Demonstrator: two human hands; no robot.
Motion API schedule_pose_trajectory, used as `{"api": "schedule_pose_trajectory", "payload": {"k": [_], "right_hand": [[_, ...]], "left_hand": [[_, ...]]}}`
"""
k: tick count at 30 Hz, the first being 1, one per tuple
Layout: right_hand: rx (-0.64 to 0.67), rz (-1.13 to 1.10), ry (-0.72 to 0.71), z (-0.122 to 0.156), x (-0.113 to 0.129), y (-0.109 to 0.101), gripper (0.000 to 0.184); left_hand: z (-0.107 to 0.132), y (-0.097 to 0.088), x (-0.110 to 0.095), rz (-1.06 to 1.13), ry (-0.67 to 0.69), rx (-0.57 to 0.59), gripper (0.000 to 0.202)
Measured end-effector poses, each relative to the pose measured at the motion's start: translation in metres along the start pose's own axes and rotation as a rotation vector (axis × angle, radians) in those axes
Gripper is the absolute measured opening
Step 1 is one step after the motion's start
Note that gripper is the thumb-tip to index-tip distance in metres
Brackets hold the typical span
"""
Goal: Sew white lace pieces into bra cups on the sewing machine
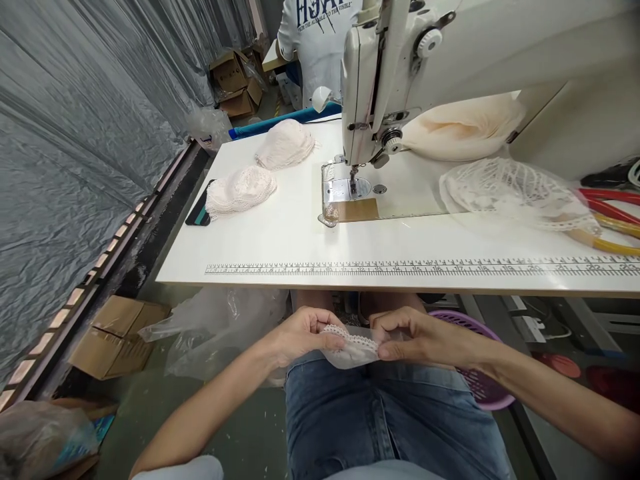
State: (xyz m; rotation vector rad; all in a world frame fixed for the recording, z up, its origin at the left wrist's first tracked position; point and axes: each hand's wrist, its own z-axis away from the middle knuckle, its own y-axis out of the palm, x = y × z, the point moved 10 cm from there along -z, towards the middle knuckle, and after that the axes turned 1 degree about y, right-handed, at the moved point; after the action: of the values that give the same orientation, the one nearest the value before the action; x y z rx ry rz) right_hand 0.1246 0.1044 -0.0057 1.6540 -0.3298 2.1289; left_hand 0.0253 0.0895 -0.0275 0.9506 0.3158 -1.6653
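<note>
Tho I can't be sure from where I'm standing, the wk looks partway: a sheer lace-edged pc (350,352) is held up over the lap, off the table's (280,243) front edge, L hand (311,332) pinching one end betw. thumb & fingers, R hand (407,337) pinching the other. Lace runs along its edge; can't tell if it's stitched down or just laid on. Two cream lace cups, one (241,191) nr the L corner, one (286,144) just behind, look further along; the white lace bundle (510,193) R of the sewing machine's (363,100) needle is prob. left to do. Containers: purple basket (501,401) below the table at R, contents not visible; brown box (120,337) on the floor at L, ditto; open carton (227,73) further back, w/ some plastic at it; clear bag (225,323) under the table, contents unclear.
</note>
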Motion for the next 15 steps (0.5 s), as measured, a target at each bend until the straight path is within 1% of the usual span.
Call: {"api": "schedule_pose_trajectory", "payload": {"k": [4,7,11,13,15], "right_hand": [[0.051,-0.003,0.000,0.004,0.003,0.001,0.026],[0.063,-0.043,0.042,0.012,-0.006,-0.004,0.026],[0.043,-0.097,0.091,0.023,-0.018,-0.012,0.027],[0.036,-0.131,0.083,0.023,-0.016,-0.011,0.029],[0.038,-0.144,0.064,0.017,-0.011,-0.005,0.034]], "left_hand": [[-0.001,0.003,0.004,0.029,-0.010,0.032,0.043],[-0.003,0.001,0.004,0.078,0.003,0.040,0.043],[-0.003,-0.001,0.004,0.111,0.034,0.074,0.039],[-0.004,0.001,0.005,0.095,0.037,0.098,0.038],[-0.006,0.004,0.005,0.070,0.030,0.117,0.040]]}}
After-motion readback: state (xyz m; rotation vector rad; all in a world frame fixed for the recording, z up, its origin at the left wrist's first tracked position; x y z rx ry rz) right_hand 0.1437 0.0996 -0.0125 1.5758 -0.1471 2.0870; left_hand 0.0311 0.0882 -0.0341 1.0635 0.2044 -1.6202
